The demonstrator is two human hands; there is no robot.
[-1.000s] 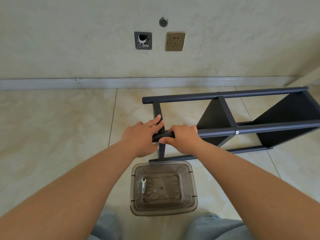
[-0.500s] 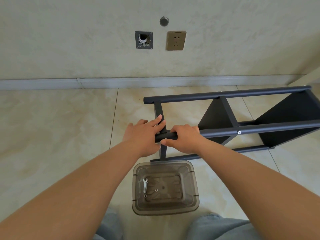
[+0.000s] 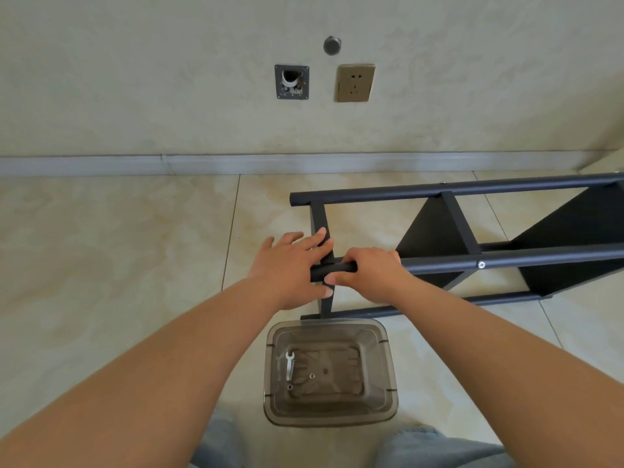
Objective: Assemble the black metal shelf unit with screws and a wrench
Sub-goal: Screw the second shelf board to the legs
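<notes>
Now, floor: you look down on pale glossy floor tiles (image 3: pixel 118 265), with a grey skirting board (image 3: pixel 236 163) along the foot of the cream wall (image 3: pixel 135 96)
Wall fittings: a gold socket (image 3: pixel 355 83), an open wall box (image 3: pixel 292 82) just left of it and a round grey knob (image 3: pixel 332 45) above
Shelf unit: the black shelf unit (image 3: pixel 506 258) lies on its side on the floor ahead of you, long axis running left to right, its near end at your hands and the far end leaving the picture on the right
Left hand: your left hand (image 3: pixel 287 268) lies with fingers straight across the end crossbar, palm against the tube end
Right hand: your right hand (image 3: pixel 368 271) is curled round the upper front tube beside the left
Bin: a clear smoky bin (image 3: pixel 329 373) stands between your knees, just before the frame, with a small wrench (image 3: pixel 289 364) and two loose bits of hardware, too small to identify, in its bottom
</notes>
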